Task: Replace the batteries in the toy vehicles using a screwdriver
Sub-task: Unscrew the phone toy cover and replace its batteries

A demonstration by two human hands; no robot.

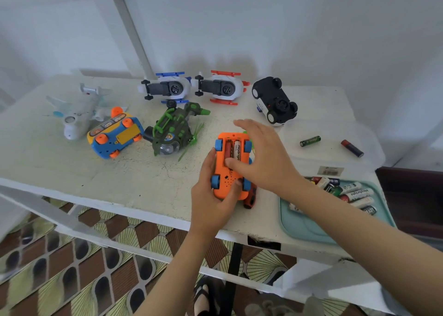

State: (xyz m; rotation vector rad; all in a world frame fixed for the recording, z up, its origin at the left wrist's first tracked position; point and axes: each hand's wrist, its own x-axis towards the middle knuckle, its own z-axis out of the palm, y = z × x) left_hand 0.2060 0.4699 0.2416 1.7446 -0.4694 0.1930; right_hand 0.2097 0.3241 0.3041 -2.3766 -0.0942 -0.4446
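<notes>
An orange toy car (229, 181) with blue wheels lies upside down near the table's front edge, its battery bay uncovered. A white battery (237, 153) sits in the bay beside a red one. My left hand (211, 195) grips the car's rear end from the left and below. My right hand (261, 157) hovers over the car with straight fingers, its thumb pressing on the batteries in the bay. A red-handled tool (249, 199), likely the screwdriver, lies partly hidden under the car and my right wrist.
Several other toys lie upside down: a white plane (76, 114), a blue-yellow bus (115, 135), a green helicopter (172, 131), two white vehicles (167, 89) (221, 87), a black car (274, 101). A teal tray (309, 229) holds several batteries. Two loose batteries (310, 141) (352, 148) lie on a clear lid.
</notes>
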